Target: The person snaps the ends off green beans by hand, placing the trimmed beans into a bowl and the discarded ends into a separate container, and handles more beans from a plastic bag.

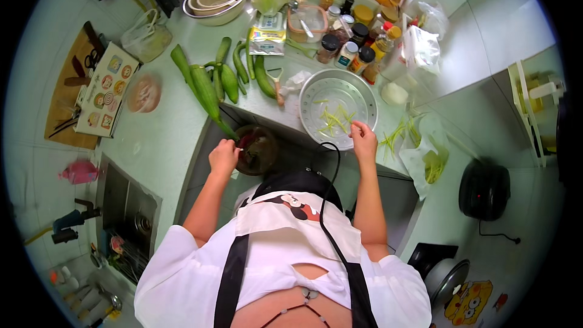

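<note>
My left hand [225, 155] is over the near edge of a round bin [271, 152] below the counter. Its fingers are closed, with a small pale bit at their tips too small to name. My right hand [364, 138] is at the right rim of a round metal basin [310, 97], fingertips pinched together; what they hold, if anything, I cannot make out. Thin green strips [334, 120] lie inside the basin. Left of it rest a peeler [278, 88] with a wooden handle and several long green vegetables [205, 88], one reaching down toward my left hand.
Jars and bottles [347, 56] crowd the back right. A white plastic bag [422, 152] with green strips sits right of the basin. At the left are a sink [124, 197], a knife rack [103, 91] and a clear bowl [144, 93]. Nested bowls [215, 0] stand behind.
</note>
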### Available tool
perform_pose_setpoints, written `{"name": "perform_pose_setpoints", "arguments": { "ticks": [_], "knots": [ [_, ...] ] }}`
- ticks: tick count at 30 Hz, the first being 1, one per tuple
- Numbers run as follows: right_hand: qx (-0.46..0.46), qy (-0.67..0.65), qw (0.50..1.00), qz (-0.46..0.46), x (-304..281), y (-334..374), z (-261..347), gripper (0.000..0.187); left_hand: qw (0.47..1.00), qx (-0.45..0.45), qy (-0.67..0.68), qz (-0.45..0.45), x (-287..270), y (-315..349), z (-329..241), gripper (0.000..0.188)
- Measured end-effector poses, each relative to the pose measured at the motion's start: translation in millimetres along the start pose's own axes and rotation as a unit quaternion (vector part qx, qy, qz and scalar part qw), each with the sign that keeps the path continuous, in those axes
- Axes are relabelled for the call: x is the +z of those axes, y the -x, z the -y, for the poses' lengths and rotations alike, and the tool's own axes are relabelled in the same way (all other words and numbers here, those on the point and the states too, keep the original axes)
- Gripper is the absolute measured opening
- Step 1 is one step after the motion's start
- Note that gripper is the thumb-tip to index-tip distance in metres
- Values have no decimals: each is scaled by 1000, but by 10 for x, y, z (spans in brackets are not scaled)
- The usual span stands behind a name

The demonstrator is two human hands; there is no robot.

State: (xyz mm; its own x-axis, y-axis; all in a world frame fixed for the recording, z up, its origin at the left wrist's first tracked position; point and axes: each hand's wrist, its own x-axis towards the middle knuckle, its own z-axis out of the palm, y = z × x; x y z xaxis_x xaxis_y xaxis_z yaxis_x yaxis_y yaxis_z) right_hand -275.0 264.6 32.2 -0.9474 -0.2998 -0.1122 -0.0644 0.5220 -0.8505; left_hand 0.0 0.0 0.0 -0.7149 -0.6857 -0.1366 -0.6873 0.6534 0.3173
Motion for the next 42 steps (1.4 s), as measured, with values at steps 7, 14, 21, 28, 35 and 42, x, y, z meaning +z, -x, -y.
{"name": "perform_pose_setpoints", "arguments": {
  "ticks": [7,14,21,28,35,42],
  "knots": [
    [10,-40,999,-23,-334,201,-444,19,995,6,33,-93,21,-51,-69,4],
    [9,67,996,-64,-708,289,-760,18,986,-7,10,-166,149,-17,-90,3],
    [-38,311,949,-30,-833,-127,-768,25,980,-92,10,-179,-25,78,-303,6],
    [67,419,905,23,-687,-618,-887,17,958,-70,132,-246,-244,190,-648,8],
    [21,382,924,0,-705,-592,-808,15,940,-4,238,-244,-307,267,-939,10],
    [-118,-33,983,-141,-979,-525,-328,14,938,44,283,-193,-505,171,-1197,9]
  ]
}}
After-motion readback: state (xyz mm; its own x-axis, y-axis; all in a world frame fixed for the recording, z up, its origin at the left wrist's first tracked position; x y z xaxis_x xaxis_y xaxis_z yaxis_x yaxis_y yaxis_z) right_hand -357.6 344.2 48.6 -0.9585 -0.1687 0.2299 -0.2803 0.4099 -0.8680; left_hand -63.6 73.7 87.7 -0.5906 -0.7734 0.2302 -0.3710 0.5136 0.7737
